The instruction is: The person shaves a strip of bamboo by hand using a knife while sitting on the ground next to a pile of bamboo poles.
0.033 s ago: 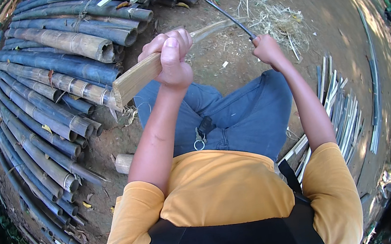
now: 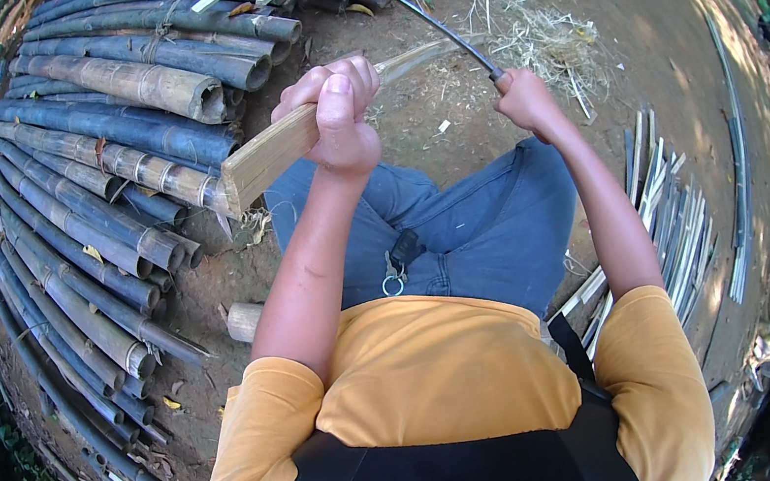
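My left hand is closed round a thick, pale wooden piece, its squared near end jutting out to the left. Beyond my fist the wood runs on, thinner and slightly curved, to the far right. A long, narrow, dark-bladed knife is in my right hand, the handle mostly covered by my fingers. Its blade points up and to the left and crosses the far part of the wood in view; whether they touch, I cannot tell. Both hands are above my crossed legs.
Stacked dark bamboo poles fan out on the left. Pale shavings lie on the dirt ahead. Split bamboo strips are piled by my right side, with long thin poles farther right. A short log lies near my left elbow.
The knife's blade has swung slightly to the left, its tip now farther left and a little higher. My left hand and the wooden piece have hardly moved.
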Motion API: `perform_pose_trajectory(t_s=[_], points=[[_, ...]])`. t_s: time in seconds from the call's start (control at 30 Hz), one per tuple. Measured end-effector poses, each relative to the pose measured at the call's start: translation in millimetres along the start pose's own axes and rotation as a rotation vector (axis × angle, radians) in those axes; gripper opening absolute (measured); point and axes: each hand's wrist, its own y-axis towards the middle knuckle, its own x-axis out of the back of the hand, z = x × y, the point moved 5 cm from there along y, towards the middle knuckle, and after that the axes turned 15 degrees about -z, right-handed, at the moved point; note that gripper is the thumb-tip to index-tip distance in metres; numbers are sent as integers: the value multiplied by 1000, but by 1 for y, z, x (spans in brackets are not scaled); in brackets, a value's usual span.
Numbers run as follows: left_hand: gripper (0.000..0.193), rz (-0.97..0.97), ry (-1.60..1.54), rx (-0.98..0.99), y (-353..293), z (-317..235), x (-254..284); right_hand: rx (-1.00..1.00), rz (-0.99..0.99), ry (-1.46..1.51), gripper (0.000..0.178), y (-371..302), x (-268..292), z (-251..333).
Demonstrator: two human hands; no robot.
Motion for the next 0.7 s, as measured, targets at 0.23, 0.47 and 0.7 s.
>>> perform_pose_trajectory(t_s=[0.23,0.47,0.7], points=[[31,-64,-22,19,-1,-1,0,119,56,102,16,-56,51,63],[31,-10,-8,14,-18,-6,-9,42,51,-184,27,24,-22,-29],[31,-30,19,13,-2,-1,-10,6,59,-119,30,30,-20,-5]])
